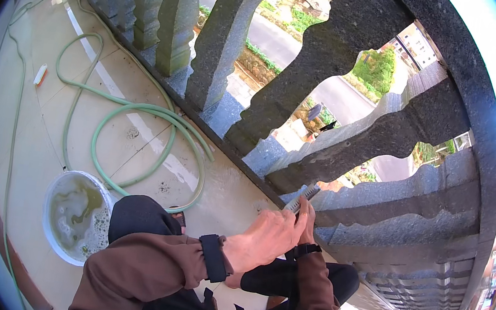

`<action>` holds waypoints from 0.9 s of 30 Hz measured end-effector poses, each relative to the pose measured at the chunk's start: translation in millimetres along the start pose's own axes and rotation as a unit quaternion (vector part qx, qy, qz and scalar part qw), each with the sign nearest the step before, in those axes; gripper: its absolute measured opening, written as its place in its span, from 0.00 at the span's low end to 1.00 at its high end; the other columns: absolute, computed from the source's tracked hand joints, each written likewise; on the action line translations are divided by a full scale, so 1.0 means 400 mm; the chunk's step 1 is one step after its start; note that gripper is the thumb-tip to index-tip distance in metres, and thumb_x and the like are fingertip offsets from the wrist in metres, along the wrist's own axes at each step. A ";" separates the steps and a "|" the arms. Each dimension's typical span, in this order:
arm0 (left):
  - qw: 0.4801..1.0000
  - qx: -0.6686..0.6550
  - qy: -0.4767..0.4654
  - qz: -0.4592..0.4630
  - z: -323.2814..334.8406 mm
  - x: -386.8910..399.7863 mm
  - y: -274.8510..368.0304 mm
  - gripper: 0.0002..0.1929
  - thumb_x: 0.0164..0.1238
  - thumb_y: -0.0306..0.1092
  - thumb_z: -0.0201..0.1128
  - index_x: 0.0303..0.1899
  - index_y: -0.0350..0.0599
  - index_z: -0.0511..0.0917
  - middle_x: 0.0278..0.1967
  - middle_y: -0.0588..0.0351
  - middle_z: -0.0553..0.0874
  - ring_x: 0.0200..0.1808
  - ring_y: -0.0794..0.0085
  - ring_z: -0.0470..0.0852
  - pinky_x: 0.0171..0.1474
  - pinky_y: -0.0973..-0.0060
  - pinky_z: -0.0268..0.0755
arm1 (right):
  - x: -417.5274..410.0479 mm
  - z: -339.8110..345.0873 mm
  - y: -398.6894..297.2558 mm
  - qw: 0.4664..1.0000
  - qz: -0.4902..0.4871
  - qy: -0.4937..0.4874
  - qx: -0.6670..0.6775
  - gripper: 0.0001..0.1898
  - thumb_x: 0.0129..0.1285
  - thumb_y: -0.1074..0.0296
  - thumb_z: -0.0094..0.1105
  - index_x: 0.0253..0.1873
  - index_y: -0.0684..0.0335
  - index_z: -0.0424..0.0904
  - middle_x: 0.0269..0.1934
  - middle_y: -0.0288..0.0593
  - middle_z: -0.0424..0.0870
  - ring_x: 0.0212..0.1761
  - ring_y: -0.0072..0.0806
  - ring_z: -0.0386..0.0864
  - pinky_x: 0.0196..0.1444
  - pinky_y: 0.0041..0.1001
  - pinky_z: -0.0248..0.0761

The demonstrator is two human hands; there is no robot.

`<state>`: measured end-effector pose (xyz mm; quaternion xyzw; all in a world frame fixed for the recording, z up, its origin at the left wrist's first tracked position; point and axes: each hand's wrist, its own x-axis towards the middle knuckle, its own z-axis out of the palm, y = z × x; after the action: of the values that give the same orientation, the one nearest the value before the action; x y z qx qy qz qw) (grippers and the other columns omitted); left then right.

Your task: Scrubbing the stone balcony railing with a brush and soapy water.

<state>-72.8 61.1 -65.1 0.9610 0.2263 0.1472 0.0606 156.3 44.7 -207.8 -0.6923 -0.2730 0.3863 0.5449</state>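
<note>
Both my hands are together low at the stone balustrade, around a small scrub brush (302,199) with short bristles. My left hand (263,238), with a dark strap at its wrist, has its fingers curled near the brush's lower end. Partly hidden behind it, my right hand (308,227) has fingers up along the brush; a black watch band circles that wrist. The brush's tip is against or close to the foot of a stone baluster (345,153); contact is hard to tell. Its handle is mostly covered by my fingers.
A white bucket (47,228) of cloudy, foamy water stands left of my knee. Beyond it, a green hose (97,136) lies coiled on the tiled floor (145,156). An orange-and-white brush-like object (40,74) lies farther off. A road (280,43) shows below through the balusters.
</note>
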 end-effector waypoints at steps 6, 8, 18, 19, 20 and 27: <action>0.996 -0.087 -0.006 0.001 0.100 0.015 0.026 0.31 0.50 0.33 0.71 0.57 0.29 0.71 0.34 0.49 0.84 0.35 0.63 0.88 0.30 0.69 0.78 | -0.024 -0.027 -0.144 0.958 -0.024 -0.075 -0.275 0.27 0.65 0.51 0.60 0.57 0.71 0.76 0.42 0.43 0.82 0.40 0.27 0.79 0.44 0.30 0.73; 0.997 -0.081 -0.001 -0.019 0.114 0.007 0.015 0.30 0.53 0.35 0.70 0.56 0.29 0.72 0.34 0.48 0.85 0.36 0.61 0.88 0.32 0.67 0.79 | -0.021 -0.035 -0.180 0.924 -0.044 -0.101 -0.367 0.29 0.63 0.49 0.60 0.58 0.72 0.75 0.42 0.46 0.82 0.41 0.31 0.80 0.46 0.31 0.72; 0.874 -0.395 -0.094 -0.267 0.167 0.061 -0.039 0.30 0.70 0.53 0.57 0.51 0.25 0.75 0.42 0.30 0.84 0.44 0.41 0.85 0.45 0.49 0.76 | -0.112 -0.072 -0.172 0.952 0.204 -0.225 0.036 0.23 0.74 0.49 0.49 0.59 0.65 0.73 0.44 0.45 0.82 0.41 0.33 0.82 0.37 0.32 0.75; 0.877 -0.390 -0.098 -0.264 0.204 0.062 -0.052 0.30 0.70 0.53 0.57 0.51 0.25 0.75 0.42 0.30 0.84 0.44 0.41 0.85 0.45 0.49 0.76 | -0.122 -0.066 -0.172 0.936 0.235 -0.230 0.127 0.21 0.76 0.50 0.46 0.60 0.62 0.72 0.45 0.44 0.81 0.41 0.32 0.82 0.35 0.31 0.75; 0.851 -0.418 -0.109 -0.300 0.243 0.059 -0.068 0.31 0.71 0.55 0.55 0.51 0.26 0.76 0.43 0.32 0.84 0.45 0.44 0.85 0.45 0.53 0.77 | -0.125 -0.071 -0.158 0.911 0.256 -0.270 0.177 0.24 0.77 0.49 0.44 0.66 0.61 0.67 0.49 0.49 0.80 0.44 0.37 0.82 0.37 0.34 0.77; 0.586 -0.712 -0.076 -0.379 0.240 0.099 -0.024 0.29 0.77 0.55 0.48 0.51 0.31 0.77 0.43 0.50 0.84 0.43 0.66 0.86 0.43 0.71 0.81 | -0.147 -0.077 -0.158 0.824 0.321 -0.302 0.356 0.33 0.77 0.41 0.33 0.71 0.62 0.62 0.56 0.58 0.78 0.47 0.45 0.82 0.43 0.40 0.78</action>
<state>-13.0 82.7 -147.9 0.4449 0.3873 0.1517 0.7931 151.9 -2.7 -129.5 -0.3472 -0.0302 0.7995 0.4892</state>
